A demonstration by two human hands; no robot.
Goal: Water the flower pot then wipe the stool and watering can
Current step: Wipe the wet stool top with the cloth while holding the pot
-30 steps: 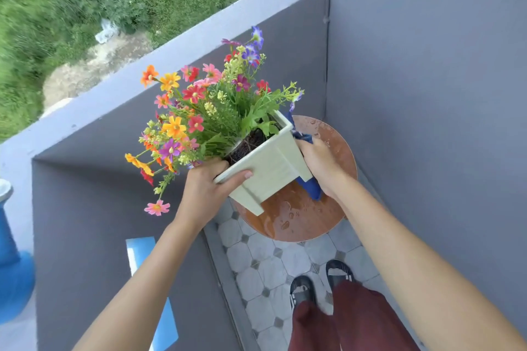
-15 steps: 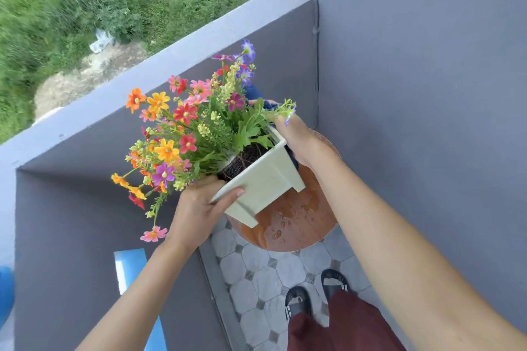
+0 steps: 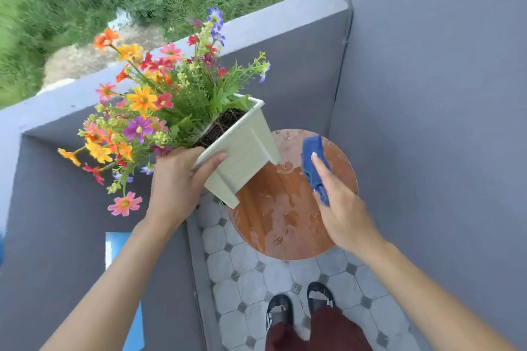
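Head view, looking down into a balcony corner. The watering step is judged complete: the round brown stool (image 3: 288, 208) carries puddles and drops across its top, and no watering can is in sight. Stool wiping is judged under way but unfinished, since most of the seat is wet. Wiping of the watering can remains outstanding.

The left hand (image 3: 176, 179) grips the white flower pot (image 3: 242, 151) at its rim, thumb curled over the edge, holding it tilted and lifted off the stool, partly over the seat's left side; one lower corner hangs just above the wood. Whether it touches cannot be told. The right hand (image 3: 339, 202) lies with fingers nearly straight on a blue cloth (image 3: 313, 165), pressing it to the right part of the seat.

Count: one stool, one flower pot with one mixed bunch of flowers (image 3: 148, 105), one cloth, two hands, two sandalled feet (image 3: 299, 308) on the tiled floor (image 3: 245, 279). A grey parapet wall (image 3: 285, 25) bounds the corner, grass beyond. Watering cans in view: none.
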